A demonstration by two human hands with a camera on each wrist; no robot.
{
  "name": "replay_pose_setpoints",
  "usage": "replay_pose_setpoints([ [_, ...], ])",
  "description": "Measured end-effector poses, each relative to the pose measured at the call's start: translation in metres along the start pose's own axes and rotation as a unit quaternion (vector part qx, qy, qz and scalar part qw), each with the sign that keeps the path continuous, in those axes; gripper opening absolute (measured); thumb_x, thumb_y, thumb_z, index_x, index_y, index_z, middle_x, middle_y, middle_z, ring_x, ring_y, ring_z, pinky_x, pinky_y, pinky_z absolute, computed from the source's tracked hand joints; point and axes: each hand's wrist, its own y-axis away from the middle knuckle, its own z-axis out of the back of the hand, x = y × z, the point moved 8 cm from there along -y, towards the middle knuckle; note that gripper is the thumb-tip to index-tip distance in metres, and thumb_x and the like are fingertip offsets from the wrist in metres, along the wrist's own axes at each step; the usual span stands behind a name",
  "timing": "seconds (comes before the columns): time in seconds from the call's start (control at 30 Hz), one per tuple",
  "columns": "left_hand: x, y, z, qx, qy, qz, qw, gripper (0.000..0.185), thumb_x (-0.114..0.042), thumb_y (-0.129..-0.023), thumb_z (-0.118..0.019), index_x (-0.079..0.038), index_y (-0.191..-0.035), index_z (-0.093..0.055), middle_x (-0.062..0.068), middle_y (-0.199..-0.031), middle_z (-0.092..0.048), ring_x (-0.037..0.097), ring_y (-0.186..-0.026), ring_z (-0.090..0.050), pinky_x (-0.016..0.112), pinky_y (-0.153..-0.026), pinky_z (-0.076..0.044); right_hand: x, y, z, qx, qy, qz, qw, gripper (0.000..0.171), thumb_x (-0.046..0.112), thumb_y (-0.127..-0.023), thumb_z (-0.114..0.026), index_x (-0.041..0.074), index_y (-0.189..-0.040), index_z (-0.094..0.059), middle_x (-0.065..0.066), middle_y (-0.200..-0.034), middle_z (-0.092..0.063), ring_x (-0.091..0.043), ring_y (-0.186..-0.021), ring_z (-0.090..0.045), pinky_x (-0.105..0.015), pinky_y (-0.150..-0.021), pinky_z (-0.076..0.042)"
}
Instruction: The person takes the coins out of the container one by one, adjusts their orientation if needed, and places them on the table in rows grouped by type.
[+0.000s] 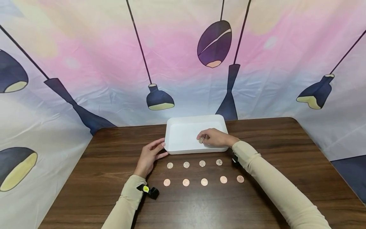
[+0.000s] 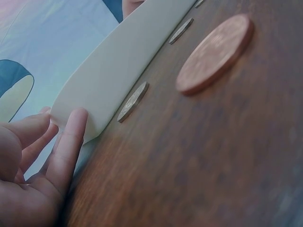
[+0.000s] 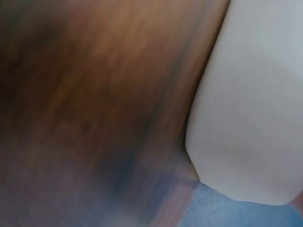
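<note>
A white tray (image 1: 183, 151) stands near the back edge of the table. My right hand (image 1: 215, 138) reaches over its right part and pinches a silver-coloured coin (image 1: 200, 140) at the fingertips, above the tray's floor. In the right wrist view only the tray's outer wall (image 3: 251, 109) and the wood show plainly. My left hand (image 1: 149, 156) is at the tray's left side, straight fingers touching its near left corner. Up close in the left wrist view, the fingers (image 2: 71, 137) rest against the tray wall (image 2: 113, 61).
In front of the tray lie two rows of coins on the dark wooden table (image 1: 114, 165). Several silver-coloured coins (image 1: 186, 164) form the row nearer the tray; several copper coins (image 1: 204, 182) form the nearer row. A printed cloth (image 1: 183, 63) hangs behind the table.
</note>
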Motion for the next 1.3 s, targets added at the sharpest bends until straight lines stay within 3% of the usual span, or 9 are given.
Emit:
replay_pose_setpoints([
  [0.27,-0.001,0.001,-0.001,0.008,0.002,-0.002,1.0000,0.041,-0.009,-0.107,-0.063,0.000,-0.147,-0.060,0.021,-0.148,-0.055,0.025,-0.119,-0.069,0.035,-0.091,-0.064,-0.002,0.003,0.003,-0.008,-0.038,-0.009,0.999,0.026,-0.004,-0.102,-0.060,0.007,-0.122,-0.072,-0.008,-0.106,-0.069,-0.019,-0.087,-0.059,-0.032,-0.079,-0.051],
  [0.53,-0.002,-0.004,0.001,0.009,-0.001,-0.007,0.9999,0.042,-0.010,-0.108,-0.063,0.000,-0.148,-0.058,0.020,-0.151,-0.053,0.019,-0.115,-0.070,0.034,-0.092,-0.064,0.007,0.012,0.024,-0.013,-0.053,0.017,0.998,0.029,-0.009,-0.099,-0.058,0.003,-0.122,-0.071,-0.015,-0.111,-0.070,-0.021,-0.089,-0.058,-0.029,-0.075,-0.047],
  [0.8,0.000,-0.005,-0.001,0.017,-0.001,-0.007,0.9998,0.043,-0.011,-0.108,-0.063,0.001,-0.148,-0.058,0.020,-0.150,-0.053,0.016,-0.114,-0.070,0.035,-0.092,-0.064,0.013,0.063,0.042,0.007,-0.046,0.032,0.998,0.029,-0.005,-0.100,-0.058,0.004,-0.124,-0.070,-0.006,-0.105,-0.068,-0.021,-0.090,-0.057,-0.028,-0.074,-0.048],
  [1.03,-0.002,-0.008,-0.003,0.020,0.004,-0.009,0.9998,0.044,-0.010,-0.107,-0.063,0.002,-0.149,-0.057,0.021,-0.148,-0.054,0.014,-0.111,-0.071,0.035,-0.094,-0.064,0.013,0.115,0.045,0.063,-0.076,0.042,0.994,0.028,-0.006,-0.099,-0.058,0.004,-0.122,-0.071,-0.004,-0.098,-0.064,-0.017,-0.087,-0.054,-0.024,-0.075,-0.048],
  [1.3,-0.001,-0.007,-0.001,0.016,0.005,-0.011,0.9998,0.044,-0.010,-0.107,-0.063,0.003,-0.149,-0.056,0.021,-0.147,-0.055,0.013,-0.110,-0.072,0.035,-0.093,-0.064,-0.012,0.141,0.037,0.081,-0.071,0.026,0.994,0.027,-0.008,-0.097,-0.061,0.003,-0.119,-0.071,-0.006,-0.099,-0.067,-0.017,-0.090,-0.058,-0.022,-0.076,-0.048],
])
